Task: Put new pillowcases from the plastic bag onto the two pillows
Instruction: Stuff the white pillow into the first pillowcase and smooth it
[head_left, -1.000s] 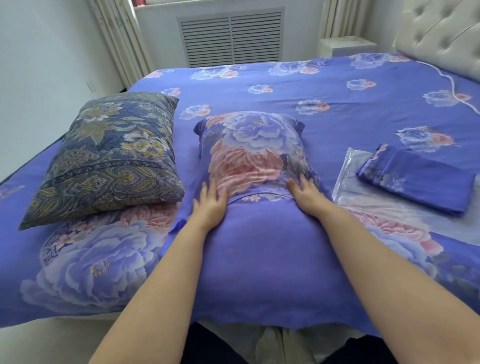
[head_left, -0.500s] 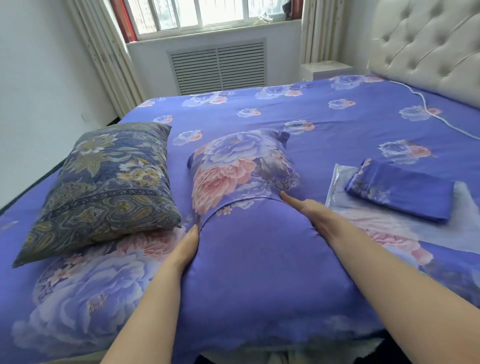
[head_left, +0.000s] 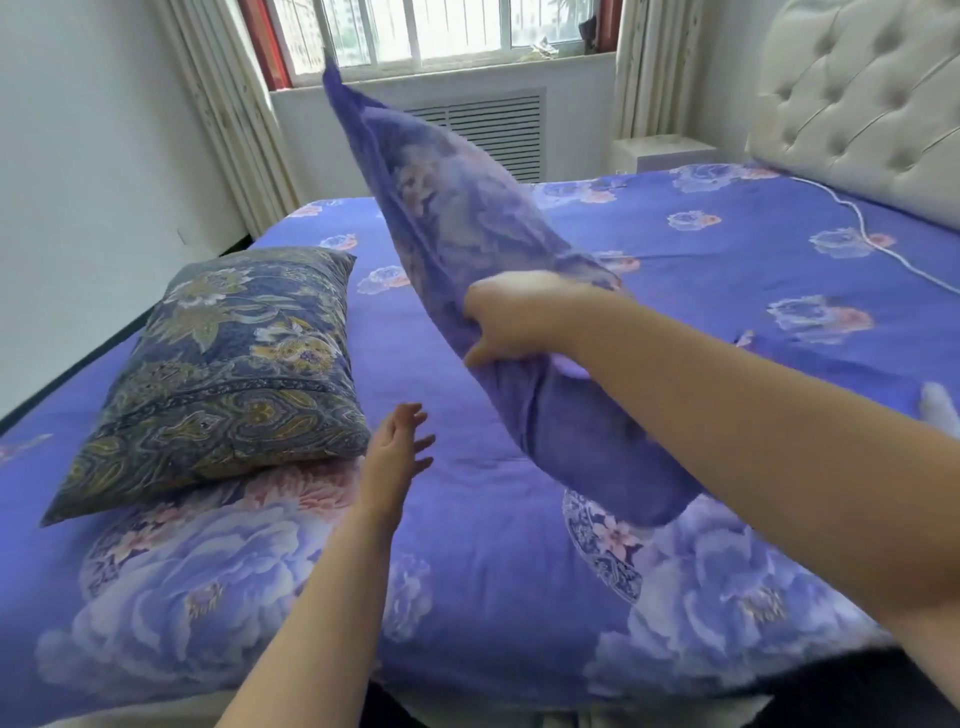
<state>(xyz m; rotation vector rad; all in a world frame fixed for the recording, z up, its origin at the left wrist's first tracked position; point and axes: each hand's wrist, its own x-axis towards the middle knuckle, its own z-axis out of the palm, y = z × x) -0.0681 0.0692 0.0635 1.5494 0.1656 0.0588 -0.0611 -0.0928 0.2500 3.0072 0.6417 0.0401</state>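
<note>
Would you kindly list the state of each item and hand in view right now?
Purple pillow: lifted off the bed, tilted, in its new case.
Right hand: grips the purple pillow's lower part.
Left hand: open, holding nothing, above the bed.
Patterned pillow: lying flat on the bed, in its old case.

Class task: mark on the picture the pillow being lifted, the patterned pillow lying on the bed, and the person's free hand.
lifted pillow (head_left: 457, 218), head view, middle of its raised floral face.
patterned pillow (head_left: 223, 364), head view, centre of its top face.
left hand (head_left: 395, 452), head view, the open palm.
</note>
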